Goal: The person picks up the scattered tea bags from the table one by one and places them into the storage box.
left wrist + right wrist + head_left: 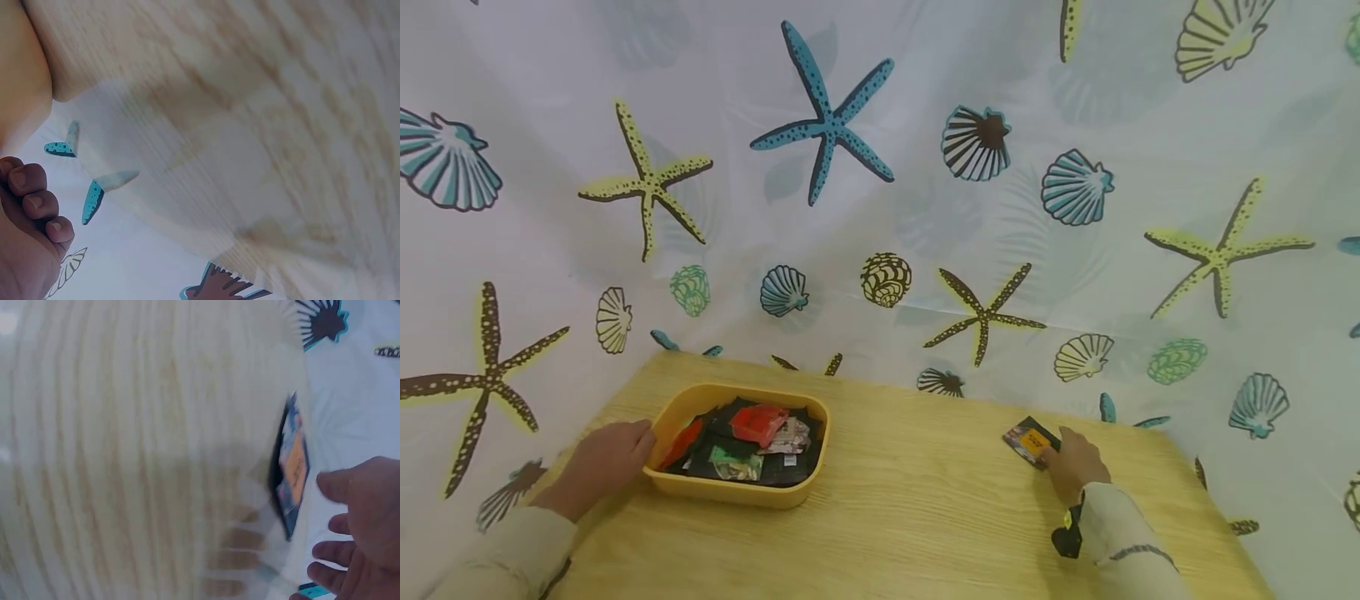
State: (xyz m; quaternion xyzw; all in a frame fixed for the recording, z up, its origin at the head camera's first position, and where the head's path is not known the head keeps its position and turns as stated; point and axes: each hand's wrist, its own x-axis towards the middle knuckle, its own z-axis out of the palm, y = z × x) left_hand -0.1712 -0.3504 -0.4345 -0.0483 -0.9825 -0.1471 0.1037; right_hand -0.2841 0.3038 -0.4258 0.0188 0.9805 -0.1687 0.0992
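You can't read any text here. The packet (1032,442) by your right hand (1075,467) has an orange label, too blurred to make out.

Both arms come in from the bottom of the head view, each in a long beige sleeve — the left sleeve (512,546) at the lower left corner, the right sleeve (1123,542) at the lower right. The right cuff has a thin dark line of stitching. Strapped at the right wrist is a small black device (1066,533) with a yellow spot — its shape is blocky.
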